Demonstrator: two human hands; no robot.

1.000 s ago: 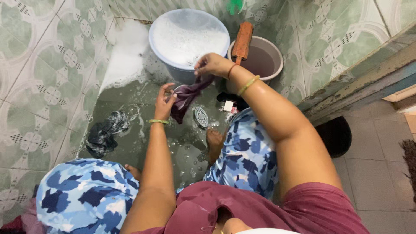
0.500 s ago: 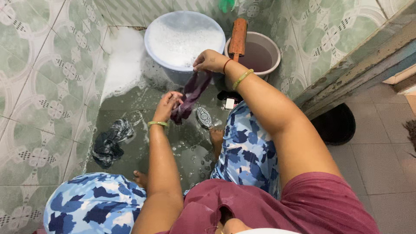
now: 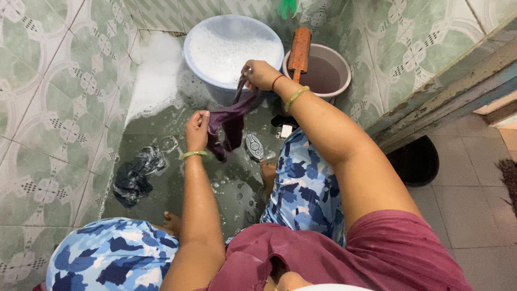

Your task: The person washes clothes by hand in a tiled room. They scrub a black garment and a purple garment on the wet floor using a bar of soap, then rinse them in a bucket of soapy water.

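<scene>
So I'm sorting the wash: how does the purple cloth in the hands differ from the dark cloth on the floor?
The purple cloth is held up, stretched between the left hand and right hand; the dark cloth lies crumpled on the wet floor, touched by no hand. The purple cloth is plum, the dark cloth blackish grey. Both look wet.
</scene>
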